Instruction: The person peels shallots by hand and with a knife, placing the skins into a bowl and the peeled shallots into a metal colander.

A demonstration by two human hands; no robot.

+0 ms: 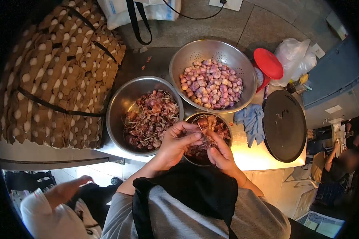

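My left hand and my right hand meet in front of me, fingertips pinched together on a small shallot with thin stringy roots. Fingers cover most of it. Directly below is a small metal bowl of loose reddish-brown skins. To the left, a larger steel bowl contains unpeeled shallots with dry roots and papery skins. Behind the small bowl stands a perforated metal colander filled with peeled pinkish-purple shallots.
Strapped stacks of egg trays rise at the left. On the right lie a blue cloth and a round black pan. A red-topped scale stands behind. A person in white is at lower left; another sits far right.
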